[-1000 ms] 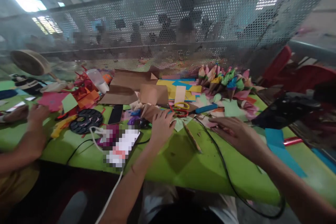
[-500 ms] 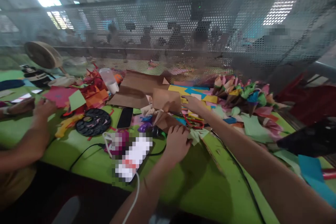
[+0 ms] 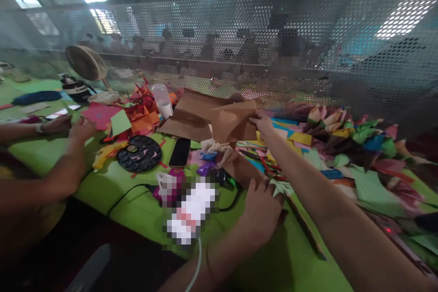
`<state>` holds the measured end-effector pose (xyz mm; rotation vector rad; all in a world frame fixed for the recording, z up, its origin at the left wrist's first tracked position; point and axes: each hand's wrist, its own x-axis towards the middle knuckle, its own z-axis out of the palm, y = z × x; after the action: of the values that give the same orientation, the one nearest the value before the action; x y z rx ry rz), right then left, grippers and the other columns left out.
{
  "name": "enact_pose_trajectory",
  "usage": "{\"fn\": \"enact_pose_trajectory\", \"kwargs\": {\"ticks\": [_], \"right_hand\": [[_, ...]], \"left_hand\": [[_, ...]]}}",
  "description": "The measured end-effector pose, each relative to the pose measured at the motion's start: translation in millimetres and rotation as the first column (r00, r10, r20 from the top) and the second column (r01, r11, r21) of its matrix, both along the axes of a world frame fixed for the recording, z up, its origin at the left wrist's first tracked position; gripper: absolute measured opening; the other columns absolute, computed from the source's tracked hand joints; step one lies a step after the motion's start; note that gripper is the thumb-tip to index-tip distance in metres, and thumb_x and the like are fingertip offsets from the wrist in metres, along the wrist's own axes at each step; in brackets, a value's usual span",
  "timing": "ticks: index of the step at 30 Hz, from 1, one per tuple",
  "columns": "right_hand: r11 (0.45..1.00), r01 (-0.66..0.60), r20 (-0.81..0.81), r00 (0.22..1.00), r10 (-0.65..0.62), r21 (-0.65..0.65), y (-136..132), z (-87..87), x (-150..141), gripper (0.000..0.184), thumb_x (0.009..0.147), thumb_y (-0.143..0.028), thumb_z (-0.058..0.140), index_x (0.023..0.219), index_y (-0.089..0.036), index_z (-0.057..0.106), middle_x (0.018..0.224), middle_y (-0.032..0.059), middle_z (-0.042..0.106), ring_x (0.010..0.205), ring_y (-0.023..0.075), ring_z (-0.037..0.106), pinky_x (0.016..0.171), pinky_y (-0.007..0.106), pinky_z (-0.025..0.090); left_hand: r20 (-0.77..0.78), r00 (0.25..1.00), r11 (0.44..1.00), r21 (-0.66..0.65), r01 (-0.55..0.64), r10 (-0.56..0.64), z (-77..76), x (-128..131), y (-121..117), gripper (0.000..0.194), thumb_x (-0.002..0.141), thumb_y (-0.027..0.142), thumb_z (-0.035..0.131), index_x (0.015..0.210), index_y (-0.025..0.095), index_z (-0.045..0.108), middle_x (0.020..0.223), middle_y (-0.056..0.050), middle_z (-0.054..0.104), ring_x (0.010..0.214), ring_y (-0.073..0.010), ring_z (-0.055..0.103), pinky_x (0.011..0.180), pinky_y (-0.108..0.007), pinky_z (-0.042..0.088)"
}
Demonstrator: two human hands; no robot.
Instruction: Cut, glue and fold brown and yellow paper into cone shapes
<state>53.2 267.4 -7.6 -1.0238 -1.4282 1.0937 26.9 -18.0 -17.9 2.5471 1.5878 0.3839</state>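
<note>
My right hand (image 3: 263, 125) pinches the right edge of a brown paper sheet (image 3: 232, 121), which is raised over a larger folded brown paper (image 3: 190, 112) behind it. Lower down, my left hand (image 3: 263, 205) curls its fingers over the near end of a narrow brown paper wrap (image 3: 242, 169). Cream paper petals (image 3: 215, 147) show at the far end of that wrap. Pale green paper leaves (image 3: 282, 187) lie beside my left fingertips, partly covered by them. Coloured strips and scissors-like red handles lie between my two arms.
A phone (image 3: 179, 153), a black round palette (image 3: 139, 153), a blurred lit phone (image 3: 193, 210) and its cable lie on the green table (image 3: 133, 210). Paper flowers (image 3: 356, 132) stand at right. A co-worker's hands (image 3: 80, 130) are at left, near a fan (image 3: 85, 63). A perforated screen rises behind.
My right hand has taken hold of the brown sheet and lifted its edge. My left hand has shifted slightly right and nearer with the brown wrap. The view has turned left.
</note>
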Motion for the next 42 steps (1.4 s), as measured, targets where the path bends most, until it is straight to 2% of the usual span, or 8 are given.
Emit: {"fn": "enact_pose_trajectory", "kwargs": {"ticks": [5, 11, 15, 23, 26, 31, 37, 42], "right_hand": [[0.999, 0.001, -0.058, 0.998, -0.003, -0.035, 16, 17.6, -39, 0.015, 0.079, -0.026, 0.073, 0.089, -0.018, 0.065, 0.086, -0.0004, 0.073, 0.076, 0.0155, 0.067, 0.077, 0.033, 0.057], [0.989, -0.135, -0.008, 0.991, 0.135, -0.059, 5, 7.1, -90, 0.021, 0.071, -0.029, 0.074, 0.087, -0.02, 0.063, 0.08, -0.0005, 0.073, 0.078, 0.0169, 0.066, 0.075, 0.032, 0.056], [0.969, -0.229, 0.083, 0.968, 0.237, -0.095, 2, 0.0, -92, 0.025, 0.069, -0.032, 0.075, 0.087, -0.019, 0.063, 0.077, 0.001, 0.072, 0.075, 0.0178, 0.066, 0.073, 0.034, 0.056], [0.961, -0.273, 0.343, 0.9, 0.268, -0.034, 14, 8.6, -81, 0.021, 0.076, -0.025, 0.066, 0.096, -0.018, 0.068, 0.085, 0.0033, 0.074, 0.078, 0.0185, 0.067, 0.073, 0.032, 0.055], [0.966, -0.256, 0.498, 0.842, 0.209, 0.028, 10, 9.9, -83, 0.025, 0.071, -0.021, 0.07, 0.096, -0.016, 0.069, 0.088, 0.0063, 0.074, 0.086, 0.0232, 0.067, 0.078, 0.035, 0.054], [0.944, -0.237, 0.676, 0.736, 0.02, 0.231, -6, 22.6, -74, 0.048, 0.077, -0.021, 0.064, 0.124, -0.015, 0.06, 0.127, 0.0172, 0.065, 0.116, 0.0306, 0.058, 0.095, 0.041, 0.048], [0.72, -0.686, 0.89, 0.386, 0.242, 0.101, -40, 25.1, -61, 0.032, 0.069, -0.017, 0.071, 0.101, -0.018, 0.073, 0.098, 0.0063, 0.074, 0.089, 0.0221, 0.064, 0.08, 0.031, 0.049], [0.641, -0.763, 0.955, 0.247, 0.162, 0.088, -57, 16.7, -62, 0.04, 0.077, -0.022, 0.068, 0.117, -0.015, 0.069, 0.121, 0.0155, 0.067, 0.109, 0.0297, 0.059, 0.09, 0.037, 0.042]], "left_hand": [[0.058, 0.998, 0.999, 0.047, -0.002, -0.001, -10.1, -1, -2, 0.033, 0.094, 0.043, 0.061, 0.112, 0.017, 0.067, 0.116, -0.012, 0.069, 0.127, -0.0302, 0.052, 0.107, -0.052, 0.039], [0.099, 0.995, 0.991, 0.134, -0.02, 0.007, -23.4, 2, -6, 0.031, 0.093, 0.043, 0.062, 0.111, 0.018, 0.069, 0.115, -0.011, 0.07, 0.124, -0.0305, 0.052, 0.11, -0.056, 0.035], [0.142, 0.99, 0.984, 0.175, -0.043, 0.018, -23.6, 5, -9, 0.039, 0.094, 0.037, 0.057, 0.127, 0.018, 0.064, 0.133, -0.012, 0.064, 0.126, -0.0316, 0.05, 0.109, -0.056, 0.036], [0.084, 0.996, 0.998, 0.066, -0.001, -0.005, -15.0, 4, -14, 0.036, 0.092, 0.046, 0.062, 0.11, 0.017, 0.071, 0.112, -0.011, 0.072, 0.123, -0.0322, 0.053, 0.113, -0.058, 0.035], [0.082, 0.997, 0.996, 0.087, -0.001, -0.006, -14.8, 3, -15, 0.036, 0.091, 0.048, 0.063, 0.107, 0.016, 0.07, 0.108, -0.011, 0.072, 0.122, -0.0314, 0.053, 0.113, -0.058, 0.034], [0.062, 0.998, 0.998, 0.062, 0.011, -0.015, -8.1, 1, -14, 0.036, 0.093, 0.049, 0.06, 0.097, 0.016, 0.072, 0.097, -0.01, 0.072, 0.116, -0.0297, 0.056, 0.111, -0.058, 0.036], [0.013, 0.999, 0.999, 0.006, 0.052, -0.052, -4.5, 2, -10, 0.039, 0.095, 0.052, 0.057, 0.108, 0.018, 0.071, 0.106, -0.013, 0.072, 0.119, -0.0312, 0.057, 0.107, -0.061, 0.038], [-0.032, 0.998, 0.999, -0.008, 0.049, -0.049, -6.5, -1, -8, 0.038, 0.092, 0.05, 0.061, 0.112, 0.018, 0.071, 0.11, -0.013, 0.073, 0.124, -0.0334, 0.055, 0.108, -0.062, 0.036]]}}
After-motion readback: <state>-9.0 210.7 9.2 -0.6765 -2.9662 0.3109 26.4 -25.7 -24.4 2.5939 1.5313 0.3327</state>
